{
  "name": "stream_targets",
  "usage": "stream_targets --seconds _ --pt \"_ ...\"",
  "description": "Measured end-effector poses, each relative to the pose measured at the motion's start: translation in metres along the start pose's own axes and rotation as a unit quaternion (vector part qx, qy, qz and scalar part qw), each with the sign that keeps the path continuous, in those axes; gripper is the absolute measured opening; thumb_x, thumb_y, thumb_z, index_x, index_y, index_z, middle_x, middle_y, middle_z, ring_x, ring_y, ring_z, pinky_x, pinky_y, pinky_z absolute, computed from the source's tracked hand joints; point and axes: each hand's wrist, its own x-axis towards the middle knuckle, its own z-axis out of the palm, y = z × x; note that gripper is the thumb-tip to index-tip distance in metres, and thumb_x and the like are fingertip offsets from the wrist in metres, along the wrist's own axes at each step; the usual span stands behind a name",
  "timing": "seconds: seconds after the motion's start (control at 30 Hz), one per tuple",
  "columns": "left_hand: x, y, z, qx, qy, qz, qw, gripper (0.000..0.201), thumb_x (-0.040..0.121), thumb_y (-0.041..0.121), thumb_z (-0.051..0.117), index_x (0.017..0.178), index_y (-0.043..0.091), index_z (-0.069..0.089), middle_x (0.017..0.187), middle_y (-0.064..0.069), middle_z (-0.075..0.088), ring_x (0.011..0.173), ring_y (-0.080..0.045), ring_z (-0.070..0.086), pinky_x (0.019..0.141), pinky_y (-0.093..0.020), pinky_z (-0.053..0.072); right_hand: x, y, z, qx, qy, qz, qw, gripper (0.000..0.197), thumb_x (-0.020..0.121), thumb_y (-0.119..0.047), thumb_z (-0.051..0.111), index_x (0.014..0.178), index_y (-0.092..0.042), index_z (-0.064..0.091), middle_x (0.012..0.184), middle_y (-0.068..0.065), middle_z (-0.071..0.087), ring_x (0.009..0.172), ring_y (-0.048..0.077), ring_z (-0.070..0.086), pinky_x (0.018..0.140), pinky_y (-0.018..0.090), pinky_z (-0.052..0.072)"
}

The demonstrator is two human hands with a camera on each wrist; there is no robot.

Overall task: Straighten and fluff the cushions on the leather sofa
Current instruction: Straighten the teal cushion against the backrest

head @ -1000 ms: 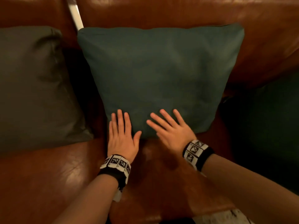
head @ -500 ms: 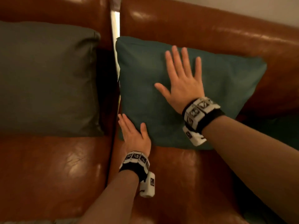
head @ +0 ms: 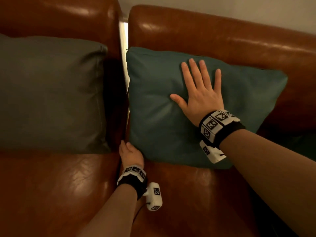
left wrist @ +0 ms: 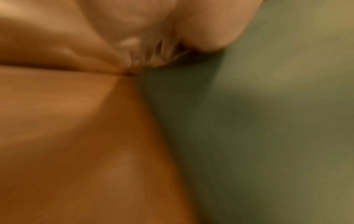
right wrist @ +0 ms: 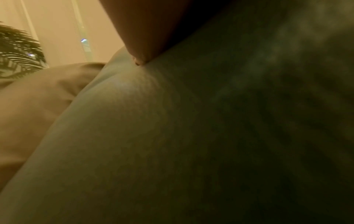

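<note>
A teal cushion (head: 153, 117) leans against the backrest of the brown leather sofa (head: 205, 31), on the right seat. My right hand (head: 201, 93) lies flat on its upper middle with fingers spread, and the fabric is dented around the palm. My left hand (head: 130, 153) is at the cushion's lower left corner. In the left wrist view the thumb (left wrist: 210, 30) presses on the cushion's face (left wrist: 268, 121) and the fingers (left wrist: 86, 50) tuck in at its edge. The right wrist view is filled by the cushion (right wrist: 153, 136).
A grey-green cushion (head: 51, 93) stands on the left seat, apart from the teal one. A narrow gap (head: 124, 48) splits the two sofa sections. A dark cushion (head: 301, 144) lies in shadow at the far right. A leafy plant (right wrist: 17, 50) stands beyond the sofa.
My right hand went from the cushion's bottom edge up onto its face and now presses it. My left hand slid left to the lower left corner and its fingers tucked in.
</note>
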Motion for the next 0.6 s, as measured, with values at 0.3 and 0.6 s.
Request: stream_targets --seconds 0.3,0.6 --pt "-0.002 0.081 -0.002 -0.054 -0.133 0.084 0.986 0.050 0.106 0.037 0.013 0.153 0.027 0.024 0.159 0.000 0.031 0.145 -0.016 0.028 0.109 -0.015 0.013 -0.003 0.001 -0.020 0.005 -0.069 -0.007 0.998 0.076 0.094 -0.071 0.014 0.156 -0.030 -0.003 0.166 -0.004 0.001 0.152 0.018 -0.003 0.120 0.052 -0.004" --pt "0.009 0.203 -0.043 -0.205 -0.133 0.174 0.954 0.047 0.103 0.048 0.022 0.145 0.038 0.040 0.142 0.007 0.052 0.129 -0.011 0.048 0.112 -0.033 0.035 0.091 -0.060 -0.070 0.205 -0.118 -0.021 0.971 0.055 0.100 -0.053 0.034 0.142 -0.020 0.046 0.146 0.001 0.049 0.135 0.023 0.041 0.110 0.043 0.031"
